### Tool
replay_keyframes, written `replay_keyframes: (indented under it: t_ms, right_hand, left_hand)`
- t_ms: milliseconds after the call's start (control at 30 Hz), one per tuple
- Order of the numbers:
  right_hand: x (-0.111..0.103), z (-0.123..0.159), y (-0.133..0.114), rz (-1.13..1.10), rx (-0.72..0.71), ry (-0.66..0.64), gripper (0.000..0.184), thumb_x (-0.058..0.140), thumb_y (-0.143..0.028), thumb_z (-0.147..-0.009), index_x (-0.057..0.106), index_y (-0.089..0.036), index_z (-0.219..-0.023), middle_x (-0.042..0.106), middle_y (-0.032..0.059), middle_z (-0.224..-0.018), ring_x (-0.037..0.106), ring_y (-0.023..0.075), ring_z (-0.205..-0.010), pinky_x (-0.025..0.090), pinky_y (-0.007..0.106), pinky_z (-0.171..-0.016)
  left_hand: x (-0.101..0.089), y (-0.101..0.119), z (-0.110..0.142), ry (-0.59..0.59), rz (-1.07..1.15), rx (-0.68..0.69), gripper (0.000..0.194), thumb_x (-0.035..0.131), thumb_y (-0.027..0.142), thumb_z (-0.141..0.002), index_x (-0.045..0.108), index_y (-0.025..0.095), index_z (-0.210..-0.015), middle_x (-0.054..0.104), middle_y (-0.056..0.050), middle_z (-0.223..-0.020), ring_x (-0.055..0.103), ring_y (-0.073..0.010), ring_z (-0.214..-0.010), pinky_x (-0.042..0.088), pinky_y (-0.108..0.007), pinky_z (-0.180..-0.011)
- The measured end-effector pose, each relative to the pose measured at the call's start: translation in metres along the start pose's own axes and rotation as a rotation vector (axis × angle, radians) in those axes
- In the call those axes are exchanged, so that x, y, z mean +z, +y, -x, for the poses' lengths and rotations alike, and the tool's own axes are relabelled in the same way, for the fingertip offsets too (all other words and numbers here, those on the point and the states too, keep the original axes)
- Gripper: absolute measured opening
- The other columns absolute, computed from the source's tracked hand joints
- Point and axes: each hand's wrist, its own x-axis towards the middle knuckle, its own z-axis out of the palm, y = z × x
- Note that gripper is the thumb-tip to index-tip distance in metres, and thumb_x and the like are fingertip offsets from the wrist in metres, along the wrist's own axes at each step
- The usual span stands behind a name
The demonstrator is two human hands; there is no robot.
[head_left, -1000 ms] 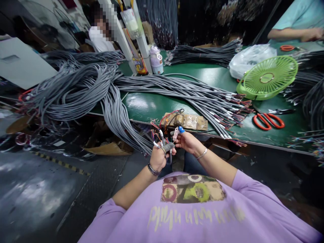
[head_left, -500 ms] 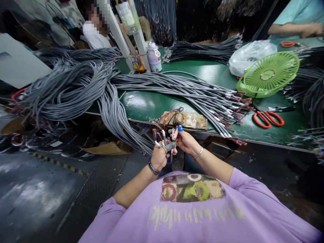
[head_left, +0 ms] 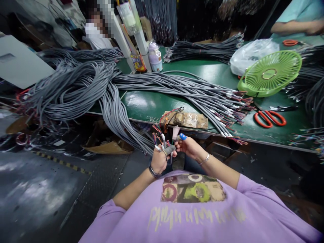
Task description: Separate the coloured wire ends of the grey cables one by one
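My left hand [head_left: 159, 160] is closed around several grey cables [head_left: 164, 138]. Their stripped ends fan upward in thin coloured wires [head_left: 156, 128]. A grey tube-like piece [head_left: 169, 149] lies along the thumb; whether it is a finger cover or cable, I cannot tell. Just right of the wires, my right hand [head_left: 188, 145] has its fingers drawn together, with a blue cover [head_left: 182, 136] on one digit. A pale pink piece [head_left: 175, 132] stands up at its fingertips, either worn or held. What those fingertips pinch is too small to make out.
Long grey cables [head_left: 157, 82] lie across the green table [head_left: 141, 101]. By its front edge is a taped wooden block [head_left: 191, 120] with wires. Orange-handled scissors [head_left: 269, 118], a green fan [head_left: 272, 73] and a bottle [head_left: 155, 57] stand farther off. A co-worker's arm [head_left: 293, 27] is at far right.
My right hand has shifted slightly right and its blue-covered digit has tipped down and right. The pale pink piece now points more upward. My left hand keeps its hold on the cables.
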Motion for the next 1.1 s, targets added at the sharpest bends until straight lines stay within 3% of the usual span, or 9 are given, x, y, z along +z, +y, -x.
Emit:
replay_keyframes:
  t_ms: [133, 267, 533, 833, 967, 1100]
  right_hand:
    - [0.001, 0.015, 0.002, 0.212, -0.087, -0.044, 0.033, 0.077, -0.041, -0.064, 0.059, -0.015, -0.073, 0.057, -0.0025, -0.057, 0.049, 0.0085, -0.052, 0.039, 0.022, -0.053]
    - [0.005, 0.017, 0.003, 0.305, -0.138, 0.002, 0.031, 0.075, -0.04, -0.064, 0.059, -0.015, -0.072, 0.058, -0.0021, -0.058, 0.049, 0.0087, -0.052, 0.038, 0.023, -0.053]
    - [0.006, 0.014, 0.015, 0.206, -0.102, 0.048, 0.029, 0.077, -0.036, -0.062, 0.057, -0.015, -0.065, 0.052, -0.0048, -0.051, 0.043, 0.0065, -0.047, 0.035, 0.021, -0.049]
    - [-0.002, -0.013, -0.009, -0.033, 0.038, 0.08, 0.042, 0.058, -0.057, -0.077, 0.061, -0.015, -0.076, 0.061, 0.0032, -0.07, 0.052, 0.0088, -0.055, 0.046, 0.022, -0.054]
    - [0.005, -0.021, -0.013, 0.062, -0.087, 0.033, 0.042, 0.067, -0.057, -0.069, 0.062, -0.016, -0.075, 0.059, 0.0013, -0.065, 0.048, 0.0087, -0.054, 0.044, 0.021, -0.052]
    - [0.007, -0.023, -0.006, 0.183, -0.286, 0.189, 0.049, 0.058, -0.064, -0.072, 0.061, -0.015, -0.067, 0.056, 0.0007, -0.059, 0.045, 0.0083, -0.051, 0.039, 0.02, -0.049]
  left_hand:
    - [-0.002, -0.009, 0.003, 0.008, -0.012, 0.012, 0.025, 0.074, 0.035, -0.063, 0.061, 0.014, -0.064, 0.065, -0.004, -0.056, 0.059, -0.0125, -0.049, 0.032, -0.019, -0.038]
    - [-0.003, -0.014, 0.004, 0.041, -0.002, 0.044, 0.026, 0.075, 0.035, -0.062, 0.06, 0.014, -0.065, 0.065, -0.003, -0.055, 0.059, -0.0123, -0.049, 0.03, -0.018, -0.039]
    - [-0.004, -0.01, 0.008, 0.139, 0.014, 0.12, 0.024, 0.071, 0.035, -0.066, 0.059, 0.015, -0.06, 0.064, -0.003, -0.053, 0.061, -0.013, -0.053, 0.029, -0.018, -0.04]
    - [0.002, 0.002, 0.003, 0.124, 0.016, 0.144, 0.024, 0.068, 0.036, -0.069, 0.06, 0.015, -0.063, 0.063, -0.002, -0.056, 0.057, -0.0103, -0.049, 0.027, -0.019, -0.039]
    - [0.005, 0.001, 0.001, 0.109, 0.028, 0.121, 0.025, 0.069, 0.036, -0.069, 0.059, 0.014, -0.061, 0.063, -0.002, -0.055, 0.056, -0.0092, -0.048, 0.029, -0.018, -0.04]
    - [0.006, 0.0, -0.002, 0.121, 0.039, 0.111, 0.026, 0.07, 0.037, -0.067, 0.059, 0.014, -0.061, 0.062, -0.002, -0.054, 0.055, -0.0091, -0.046, 0.026, -0.018, -0.038]
